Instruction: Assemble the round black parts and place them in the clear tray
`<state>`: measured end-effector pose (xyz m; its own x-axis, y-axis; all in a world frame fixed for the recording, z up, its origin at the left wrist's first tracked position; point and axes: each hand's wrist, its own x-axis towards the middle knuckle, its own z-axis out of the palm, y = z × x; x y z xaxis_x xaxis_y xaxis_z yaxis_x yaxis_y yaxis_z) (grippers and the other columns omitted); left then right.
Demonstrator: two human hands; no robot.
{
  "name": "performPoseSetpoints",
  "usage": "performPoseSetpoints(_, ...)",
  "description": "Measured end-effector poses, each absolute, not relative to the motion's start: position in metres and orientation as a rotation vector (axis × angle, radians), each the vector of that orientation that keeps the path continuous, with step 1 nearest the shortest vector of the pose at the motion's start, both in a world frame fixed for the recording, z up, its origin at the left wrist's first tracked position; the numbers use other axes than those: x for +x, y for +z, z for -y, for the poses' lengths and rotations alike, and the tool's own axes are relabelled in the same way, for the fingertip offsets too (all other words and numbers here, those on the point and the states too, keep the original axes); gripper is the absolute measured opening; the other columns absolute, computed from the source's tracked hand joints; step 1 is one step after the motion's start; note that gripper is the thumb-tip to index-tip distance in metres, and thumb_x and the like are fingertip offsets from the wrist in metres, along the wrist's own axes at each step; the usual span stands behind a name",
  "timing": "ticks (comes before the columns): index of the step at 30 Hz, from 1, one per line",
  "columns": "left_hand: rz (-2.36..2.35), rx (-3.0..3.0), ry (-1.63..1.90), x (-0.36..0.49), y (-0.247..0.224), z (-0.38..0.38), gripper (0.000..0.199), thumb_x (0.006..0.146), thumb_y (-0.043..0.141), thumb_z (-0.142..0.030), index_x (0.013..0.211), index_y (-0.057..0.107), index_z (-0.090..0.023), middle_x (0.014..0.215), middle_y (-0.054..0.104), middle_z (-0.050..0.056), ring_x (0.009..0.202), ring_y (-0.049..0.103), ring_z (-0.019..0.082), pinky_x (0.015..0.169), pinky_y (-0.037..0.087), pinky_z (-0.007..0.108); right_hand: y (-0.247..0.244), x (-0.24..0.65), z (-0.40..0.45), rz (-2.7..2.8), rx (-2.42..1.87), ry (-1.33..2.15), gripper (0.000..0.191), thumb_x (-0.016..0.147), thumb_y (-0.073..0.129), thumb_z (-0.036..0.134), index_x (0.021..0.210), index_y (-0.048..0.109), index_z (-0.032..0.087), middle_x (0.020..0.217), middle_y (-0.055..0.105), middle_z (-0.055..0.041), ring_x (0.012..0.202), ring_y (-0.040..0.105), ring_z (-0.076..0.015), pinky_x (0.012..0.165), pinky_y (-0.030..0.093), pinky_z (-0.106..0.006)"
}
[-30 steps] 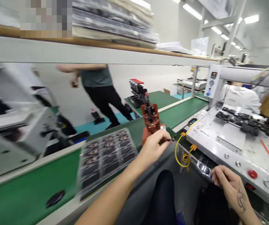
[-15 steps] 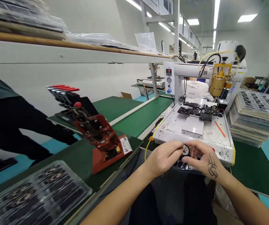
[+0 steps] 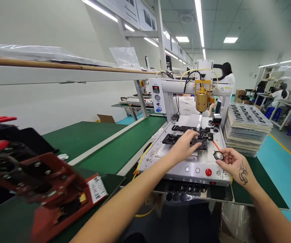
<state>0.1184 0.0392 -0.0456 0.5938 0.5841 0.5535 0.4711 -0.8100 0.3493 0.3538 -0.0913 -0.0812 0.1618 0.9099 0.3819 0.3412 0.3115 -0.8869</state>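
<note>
My right hand (image 3: 233,163), tattooed near the wrist, pinches a round black watch-like part (image 3: 218,155) with a pale centre, over the front right of the white machine's base (image 3: 155,162). My left hand (image 3: 186,145) reaches over the black fixtures (image 3: 177,138) on that base, fingers apart; its fingertips are near or on the fixture, and contact cannot be made out. A gold cylindrical head (image 3: 201,101) hangs above the fixtures. An orange stick (image 3: 216,145) lies between the two hands.
A red clamp press (image 3: 59,195) stands at the left. Stacked trays (image 3: 246,125) rise right of the machine. A tray of dark round pieces (image 3: 183,196) sits below its front edge. People are in the background.
The view has shifted right. My hands have parted: the left moved forward to the fixtures, while the right carried the round part up over the machine's right side.
</note>
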Motion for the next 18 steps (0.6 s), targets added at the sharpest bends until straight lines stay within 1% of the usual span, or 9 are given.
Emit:
performPoseSetpoints(2, -0.966, 2.671, 0.882, 0.141, -0.033, -0.076, 0.028, 0.1, 0.067, -0.032, 0.125, 0.067, -0.018, 0.127, 0.067, 0.015, 0.123, 0.065, 0.03, 0.11, 0.054, 0.045, -0.077, 0.368, 0.097, 1.398, -1.268, 0.557, 0.046, 0.083, 0.087, 0.052, 0.113, 0.073, 0.02, 0.081, 0.066, -0.0012, 0.068, 0.054, -0.0175, 0.061, 0.049, -0.031)
performPoseSetpoints(4, -0.994, 2.7, 0.751, 0.162, -0.025, -0.107, 0.031, 0.094, 0.074, -0.034, 0.118, 0.073, -0.016, 0.125, 0.07, 0.016, 0.125, 0.064, 0.034, 0.112, 0.051, 0.045, -0.073, 0.376, 0.106, 1.402, -1.277, 0.531, 0.045, 0.086, 0.086, 0.051, 0.116, 0.073, 0.02, 0.085, 0.069, -0.0031, 0.07, 0.057, -0.0184, 0.062, 0.051, -0.032)
performPoseSetpoints(6, -1.032, 2.713, 0.589, 0.18, -0.022, -0.131, 0.034, 0.085, 0.083, -0.039, 0.109, 0.077, -0.015, 0.119, 0.073, 0.016, 0.122, 0.066, 0.035, 0.108, 0.052, 0.043, -0.071, 0.381, 0.115, 1.382, -1.279, 0.519, 0.045, 0.085, 0.086, 0.052, 0.115, 0.074, 0.02, 0.09, 0.073, -0.0049, 0.072, 0.06, -0.0189, 0.063, 0.053, -0.032)
performPoseSetpoints(8, -1.071, 2.705, 0.409, 0.191, -0.021, -0.147, 0.036, 0.079, 0.089, -0.042, 0.101, 0.079, -0.015, 0.109, 0.077, 0.014, 0.111, 0.07, 0.033, 0.099, 0.055, 0.039, -0.069, 0.387, 0.126, 1.341, -1.288, 0.512, 0.045, 0.083, 0.087, 0.053, 0.113, 0.075, 0.021, 0.092, 0.075, -0.0058, 0.072, 0.062, -0.0191, 0.064, 0.056, -0.032)
performPoseSetpoints(10, -1.092, 2.684, 0.235, 0.198, -0.019, -0.158, 0.036, 0.083, 0.088, -0.045, 0.101, 0.079, -0.015, 0.101, 0.079, 0.01, 0.099, 0.074, 0.027, 0.092, 0.058, 0.039, -0.068, 0.397, 0.135, 1.3, -1.3, 0.491, 0.046, 0.081, 0.088, 0.054, 0.111, 0.076, 0.021, 0.092, 0.076, -0.0064, 0.072, 0.064, -0.0196, 0.064, 0.057, -0.032)
performPoseSetpoints(12, -1.096, 2.665, 0.095, 0.202, -0.016, -0.166, 0.034, 0.093, 0.081, -0.046, 0.105, 0.077, -0.014, 0.1, 0.078, 0.007, 0.093, 0.074, 0.023, 0.089, 0.061, 0.041, -0.068, 0.407, 0.141, 1.276, -1.336, 0.458, 0.048, 0.081, 0.088, 0.056, 0.112, 0.076, 0.021, 0.092, 0.076, -0.0072, 0.074, 0.066, -0.0209, 0.064, 0.058, -0.033)
performPoseSetpoints(14, -1.094, 2.653, 0.004, 0.207, -0.012, -0.171, 0.031, 0.1, 0.075, -0.045, 0.107, 0.075, -0.014, 0.104, 0.077, 0.006, 0.094, 0.074, 0.022, 0.09, 0.062, 0.043, -0.066, 0.418, 0.141, 1.275, -1.381, 0.429, 0.05, 0.082, 0.087, 0.058, 0.114, 0.077, 0.022, 0.092, 0.076, -0.0078, 0.076, 0.068, -0.0224, 0.064, 0.059, -0.034)
performPoseSetpoints(16, -1.093, 2.646, -0.024, 0.214, -0.009, -0.174, 0.029, 0.102, 0.073, -0.042, 0.108, 0.074, -0.014, 0.108, 0.076, 0.006, 0.097, 0.074, 0.022, 0.09, 0.063, 0.042, -0.065, 0.425, 0.135, 1.299, -1.4, 0.423, 0.052, 0.082, 0.086, 0.059, 0.116, 0.076, 0.021, 0.093, 0.076, -0.0086, 0.078, 0.069, -0.0233, 0.066, 0.06, -0.034)
performPoseSetpoints(18, -1.086, 2.641, 0.028, 0.221, -0.007, -0.175, 0.028, 0.102, 0.072, -0.04, 0.113, 0.073, -0.014, 0.112, 0.075, 0.007, 0.098, 0.074, 0.023, 0.088, 0.063, 0.041, -0.067, 0.427, 0.122, 1.327, -1.37, 0.427, 0.054, 0.082, 0.086, 0.059, 0.117, 0.074, 0.02, 0.095, 0.076, -0.0092, 0.078, 0.068, -0.0229, 0.068, 0.061, -0.035)
